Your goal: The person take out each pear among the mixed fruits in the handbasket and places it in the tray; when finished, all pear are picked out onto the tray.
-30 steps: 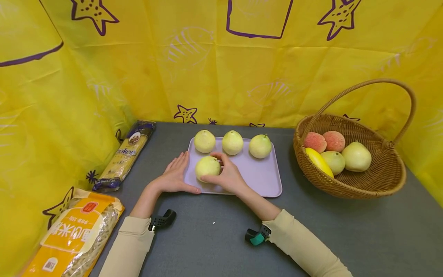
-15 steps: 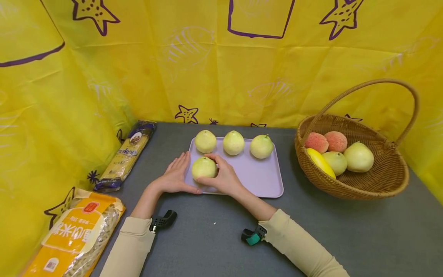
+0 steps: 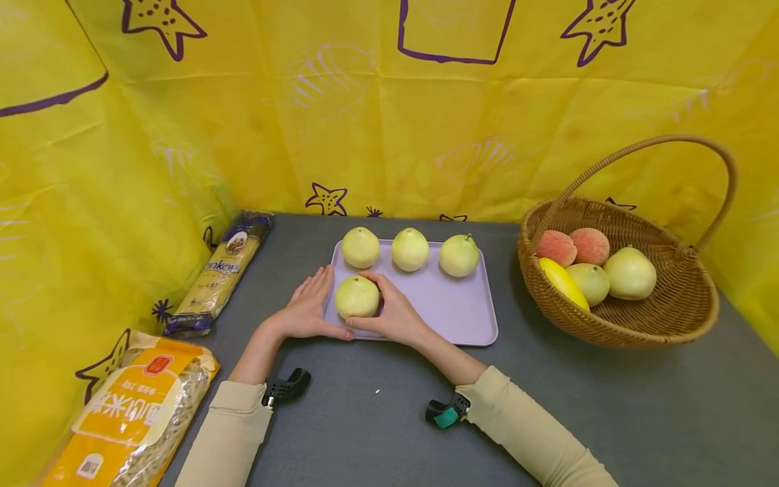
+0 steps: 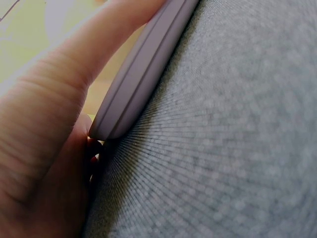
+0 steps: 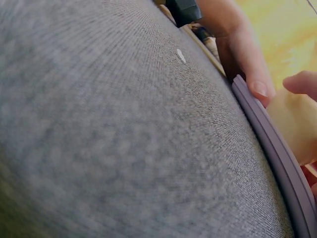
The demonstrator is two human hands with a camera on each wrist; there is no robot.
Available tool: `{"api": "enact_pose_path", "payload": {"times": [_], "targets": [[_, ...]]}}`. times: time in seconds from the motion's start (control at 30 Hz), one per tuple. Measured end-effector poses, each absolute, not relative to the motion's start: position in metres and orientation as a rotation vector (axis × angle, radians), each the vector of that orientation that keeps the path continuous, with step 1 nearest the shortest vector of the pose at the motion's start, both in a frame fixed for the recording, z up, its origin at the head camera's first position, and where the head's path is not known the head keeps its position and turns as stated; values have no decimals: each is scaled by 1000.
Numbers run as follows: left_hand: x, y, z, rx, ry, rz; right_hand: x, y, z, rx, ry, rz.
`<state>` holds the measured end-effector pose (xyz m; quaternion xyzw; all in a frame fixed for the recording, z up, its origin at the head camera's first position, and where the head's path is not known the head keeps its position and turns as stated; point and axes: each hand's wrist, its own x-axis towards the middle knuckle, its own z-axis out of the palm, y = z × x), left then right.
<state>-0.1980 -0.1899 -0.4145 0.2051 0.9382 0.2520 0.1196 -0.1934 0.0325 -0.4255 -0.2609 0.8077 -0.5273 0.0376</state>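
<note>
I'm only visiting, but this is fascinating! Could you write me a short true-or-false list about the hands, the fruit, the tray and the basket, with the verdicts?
1. The basket stands to the right of the tray. True.
2. The left hand is inside the basket. False: it touches the tray at its near left corner.
3. The right hand holds a pale green fruit. True.
4. The row of fruits along the tray's far side counts five. False: it counts three.
5. Two reddish fruits lie in the basket. True.
</note>
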Motion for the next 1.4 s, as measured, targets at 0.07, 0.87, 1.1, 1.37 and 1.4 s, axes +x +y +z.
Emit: {"api": "enact_pose_path", "payload": {"times": [0.07,0.87,1.1,1.37,1.4], "targets": [[-198,-190,-414,600,2743,734,-193,33,-426,-814,2459,-1615],[-200,-191,-415,623,2734,736,-194,34,-427,-815,2414,-1672],[-202,-191,-416,616,2735,726,-194,36,-424,-723,2362,-1714],[-200,-191,-416,612,2738,735,-182,51,-418,-570,2246,-1852],[-199,-192,-416,610,2741,735,-180,54,-417,-565,2233,-1873]]}}
